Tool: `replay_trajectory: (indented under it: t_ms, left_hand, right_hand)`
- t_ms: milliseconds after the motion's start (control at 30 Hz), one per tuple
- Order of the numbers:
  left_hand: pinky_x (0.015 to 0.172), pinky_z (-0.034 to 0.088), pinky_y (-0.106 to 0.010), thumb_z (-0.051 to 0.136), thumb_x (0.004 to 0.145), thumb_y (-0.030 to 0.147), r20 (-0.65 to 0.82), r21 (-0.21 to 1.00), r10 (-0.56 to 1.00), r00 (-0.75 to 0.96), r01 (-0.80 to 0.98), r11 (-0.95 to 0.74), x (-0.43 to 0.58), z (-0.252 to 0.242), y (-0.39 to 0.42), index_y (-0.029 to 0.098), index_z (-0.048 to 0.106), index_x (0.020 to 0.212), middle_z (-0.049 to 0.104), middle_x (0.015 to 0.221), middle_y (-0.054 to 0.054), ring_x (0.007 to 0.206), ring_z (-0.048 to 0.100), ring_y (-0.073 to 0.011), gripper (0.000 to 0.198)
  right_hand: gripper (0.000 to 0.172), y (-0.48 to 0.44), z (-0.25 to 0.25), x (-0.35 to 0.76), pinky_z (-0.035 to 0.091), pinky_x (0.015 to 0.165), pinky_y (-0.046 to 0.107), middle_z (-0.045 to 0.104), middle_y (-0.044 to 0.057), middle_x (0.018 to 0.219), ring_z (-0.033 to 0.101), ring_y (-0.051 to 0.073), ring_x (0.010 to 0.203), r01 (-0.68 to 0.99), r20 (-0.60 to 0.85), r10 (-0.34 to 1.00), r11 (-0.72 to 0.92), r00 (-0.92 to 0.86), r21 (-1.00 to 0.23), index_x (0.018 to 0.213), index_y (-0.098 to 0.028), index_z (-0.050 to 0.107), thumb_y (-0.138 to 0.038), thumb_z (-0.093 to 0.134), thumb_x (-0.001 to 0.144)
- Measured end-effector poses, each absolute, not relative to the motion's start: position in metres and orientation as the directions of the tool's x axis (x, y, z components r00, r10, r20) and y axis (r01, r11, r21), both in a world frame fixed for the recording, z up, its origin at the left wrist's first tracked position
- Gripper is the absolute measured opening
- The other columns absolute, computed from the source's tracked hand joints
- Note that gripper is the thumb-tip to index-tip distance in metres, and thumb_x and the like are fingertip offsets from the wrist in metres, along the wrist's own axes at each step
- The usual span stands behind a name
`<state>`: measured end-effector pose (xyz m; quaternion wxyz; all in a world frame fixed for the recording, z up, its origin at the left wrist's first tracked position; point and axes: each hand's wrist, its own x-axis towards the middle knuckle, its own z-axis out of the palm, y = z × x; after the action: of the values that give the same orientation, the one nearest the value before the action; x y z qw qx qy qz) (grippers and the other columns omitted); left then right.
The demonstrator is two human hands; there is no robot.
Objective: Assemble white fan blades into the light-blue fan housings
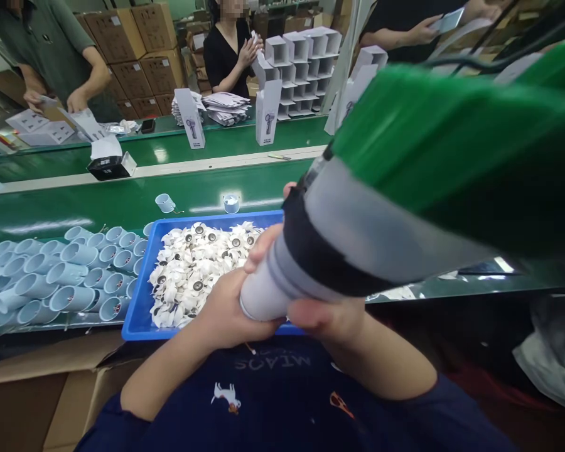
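Observation:
Both my hands meet close in front of my chest around a light grey cylinder [282, 276] with a black band. My left hand [226, 307] wraps its near end from below and behind. My right hand [322, 317] grips it from the underside, a fingertip showing above at the band. The cylinder joins a big blurred grey and green tool body [428, 176] that fills the upper right. Just beyond my hands lies a blue tray [144, 295] heaped with small white fan blades [193, 263].
Several pale blue tubes [61, 276] lie piled left of the tray on the green conveyor [122, 201]. White product boxes [268, 113] stand on the far side, where other people handle boxes. A cardboard carton [32, 389] sits at my lower left.

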<state>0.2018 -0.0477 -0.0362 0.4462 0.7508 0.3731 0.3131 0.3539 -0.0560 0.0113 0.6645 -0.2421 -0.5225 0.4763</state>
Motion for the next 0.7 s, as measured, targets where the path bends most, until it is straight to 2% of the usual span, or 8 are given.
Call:
replay_trajectory:
  t_ms: [100, 200, 267, 367, 467, 600, 700]
  left_hand:
    - [0.063, 0.057, -0.034, 0.081, 0.066, 0.033, 0.166, 0.857, 0.820, 0.548, 0.331, -0.395, 0.197, -0.038, -0.041, 0.019, 0.068, 0.100, 0.075, 0.089, -0.005, 0.075, 0.070, -0.0252, 0.039]
    - [0.079, 0.059, -0.040, 0.079, 0.070, 0.035, 0.236, 0.770, 0.799, 0.553, 0.396, -0.501, 0.193, -0.045, -0.038, 0.020, 0.067, 0.112, 0.076, 0.104, -0.008, 0.091, 0.072, -0.0279, 0.046]
    - [0.087, 0.058, -0.041, 0.079, 0.074, 0.037, 0.322, 0.712, 0.768, 0.553, 0.393, -0.582, 0.190, -0.050, -0.038, 0.022, 0.064, 0.122, 0.076, 0.113, -0.009, 0.101, 0.071, -0.0281, 0.053]
    - [0.091, 0.056, -0.038, 0.080, 0.079, 0.039, 0.498, 0.620, 0.682, 0.536, 0.329, -0.712, 0.186, -0.051, -0.040, 0.023, 0.061, 0.124, 0.076, 0.111, -0.008, 0.102, 0.071, -0.0255, 0.051]
    - [0.091, 0.055, -0.038, 0.080, 0.081, 0.041, 0.653, 0.538, 0.579, 0.488, 0.239, -0.808, 0.184, -0.046, -0.042, 0.024, 0.059, 0.122, 0.076, 0.106, -0.008, 0.100, 0.072, -0.0239, 0.049]
    - [0.087, 0.056, -0.039, 0.081, 0.080, 0.043, 0.706, 0.516, 0.539, 0.460, 0.187, -0.836, 0.183, -0.041, -0.044, 0.024, 0.058, 0.123, 0.075, 0.103, -0.009, 0.096, 0.072, -0.0247, 0.052]
    - [0.087, 0.056, -0.040, 0.081, 0.080, 0.045, 0.712, 0.513, 0.536, 0.454, 0.184, -0.838, 0.182, -0.040, -0.044, 0.025, 0.058, 0.123, 0.075, 0.102, -0.008, 0.095, 0.073, -0.0248, 0.052]
  right_hand:
    - [0.047, -0.053, 0.021, 0.359, 0.062, 0.073, 0.046, 0.067, 0.003, 0.089, 0.068, 0.026, 0.078, -0.370, 0.477, 0.877, 0.460, 0.051, -0.807, 0.099, -0.031, 0.067, -0.061, 0.086, 0.068]
    - [0.047, -0.052, 0.043, 0.366, 0.062, 0.069, 0.038, 0.068, 0.001, 0.088, 0.067, 0.023, 0.076, -0.380, 0.522, 0.834, 0.547, 0.176, -0.746, 0.109, -0.030, 0.068, -0.058, 0.084, 0.075]
    - [0.052, -0.053, 0.060, 0.369, 0.059, 0.064, 0.033, 0.065, -0.001, 0.083, 0.064, 0.019, 0.070, -0.409, 0.503, 0.818, 0.576, 0.279, -0.708, 0.112, -0.028, 0.069, -0.060, 0.084, 0.074]
    - [0.053, -0.055, 0.082, 0.369, 0.056, 0.056, 0.031, 0.059, -0.004, 0.072, 0.058, 0.016, 0.059, -0.472, 0.304, 0.869, 0.473, 0.390, -0.744, 0.096, -0.026, 0.070, -0.067, 0.086, 0.067]
    - [0.051, -0.054, 0.092, 0.368, 0.051, 0.046, 0.028, 0.054, -0.006, 0.062, 0.054, 0.012, 0.050, -0.552, 0.086, 0.900, 0.335, 0.428, -0.763, 0.081, -0.027, 0.066, -0.071, 0.086, 0.063]
    - [0.056, -0.051, 0.091, 0.371, 0.050, 0.048, 0.026, 0.058, -0.008, 0.055, 0.057, 0.010, 0.047, -0.597, 0.041, 0.951, 0.226, 0.308, -0.770, 0.074, -0.028, 0.065, -0.084, 0.067, 0.070]
    - [0.055, -0.052, 0.082, 0.368, 0.051, 0.049, 0.028, 0.058, -0.007, 0.060, 0.057, 0.012, 0.049, -0.563, 0.089, 0.944, 0.263, 0.317, -0.784, 0.077, -0.030, 0.067, -0.084, 0.067, 0.069]
